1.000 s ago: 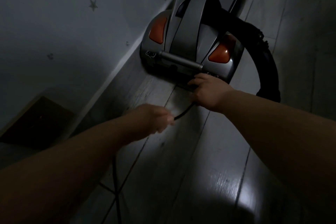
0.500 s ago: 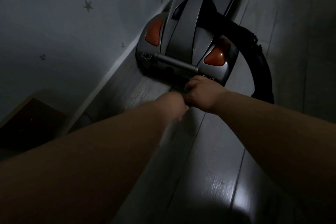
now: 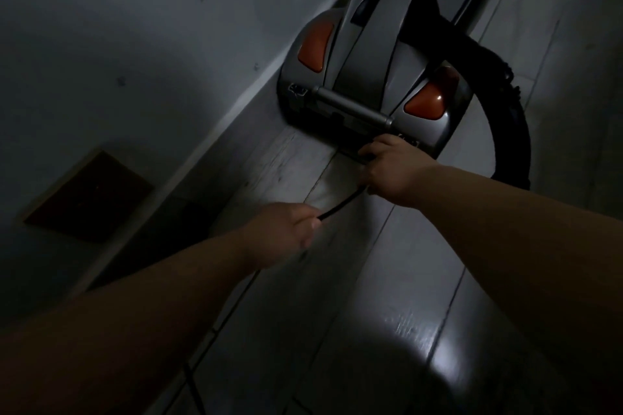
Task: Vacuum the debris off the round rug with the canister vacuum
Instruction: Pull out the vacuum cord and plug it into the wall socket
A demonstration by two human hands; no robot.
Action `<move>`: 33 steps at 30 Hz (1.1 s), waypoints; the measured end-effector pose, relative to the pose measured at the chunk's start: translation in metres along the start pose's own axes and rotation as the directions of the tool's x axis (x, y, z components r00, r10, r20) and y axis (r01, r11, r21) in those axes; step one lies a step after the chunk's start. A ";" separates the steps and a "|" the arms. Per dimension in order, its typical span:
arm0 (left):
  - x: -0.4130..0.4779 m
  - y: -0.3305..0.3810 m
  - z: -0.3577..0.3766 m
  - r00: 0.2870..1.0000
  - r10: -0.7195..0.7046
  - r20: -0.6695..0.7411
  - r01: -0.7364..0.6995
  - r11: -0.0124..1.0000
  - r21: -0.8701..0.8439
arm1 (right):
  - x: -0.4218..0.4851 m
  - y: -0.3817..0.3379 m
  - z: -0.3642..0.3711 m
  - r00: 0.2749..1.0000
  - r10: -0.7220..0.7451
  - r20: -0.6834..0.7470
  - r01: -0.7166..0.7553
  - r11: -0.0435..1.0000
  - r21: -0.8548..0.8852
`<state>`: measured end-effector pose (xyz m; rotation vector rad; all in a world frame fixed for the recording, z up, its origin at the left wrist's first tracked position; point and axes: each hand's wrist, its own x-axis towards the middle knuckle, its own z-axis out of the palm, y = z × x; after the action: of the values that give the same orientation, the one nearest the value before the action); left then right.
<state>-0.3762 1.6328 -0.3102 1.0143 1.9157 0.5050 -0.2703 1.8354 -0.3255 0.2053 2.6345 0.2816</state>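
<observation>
A silver canister vacuum (image 3: 371, 71) with orange wheel caps stands on the floor against the wall, its rear end facing me. Its black hose (image 3: 505, 131) curves round its right side. A thin black power cord (image 3: 340, 204) runs out of the vacuum's rear. My right hand (image 3: 391, 168) sits at the rear opening with its fingers curled round the cord. My left hand (image 3: 286, 229) grips the same cord a short way nearer to me, and the cord is stretched between both hands. More cord trails down along the floor at the lower left. The round rug is out of view.
A pale wall (image 3: 135, 44) with small star marks and a white skirting board (image 3: 209, 158) runs along the left. A dark square panel (image 3: 87, 199) sits low on that wall. Grey floor planks (image 3: 387, 313) spread to the right and toward me.
My left hand was up beside my right hand at the vacuum's rear; it has since pulled back toward me, drawing a stretch of cord out between the hands.
</observation>
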 end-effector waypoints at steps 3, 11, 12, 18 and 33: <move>0.004 -0.011 0.014 0.998 0.017 0.056 -0.032 0.964 0.265 | 0.004 -0.003 0.007 0.990 0.053 0.129 -0.057 0.998 0.025; -0.071 -0.032 0.067 0.987 0.157 0.044 -0.154 0.807 0.570 | 0.003 -0.033 -0.018 0.908 -0.043 0.417 0.069 0.997 -0.047; -0.084 -0.037 0.070 0.994 0.105 0.037 -0.108 0.832 0.544 | 0.006 -0.041 -0.027 0.902 -0.050 0.428 0.072 0.997 -0.035; -0.166 -0.102 0.082 0.977 -0.187 -0.105 0.214 0.870 0.444 | 0.025 -0.089 -0.080 0.937 -0.128 0.326 0.163 0.983 -0.082; -0.203 -0.182 0.059 0.840 -0.469 -0.272 0.529 0.820 0.218 | 0.037 -0.235 -0.123 0.864 -0.469 0.186 0.491 0.866 -0.097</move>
<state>-0.3522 1.3588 -0.3598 0.5924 2.3873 0.0214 -0.3840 1.5957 -0.2905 -0.4604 2.3962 0.2647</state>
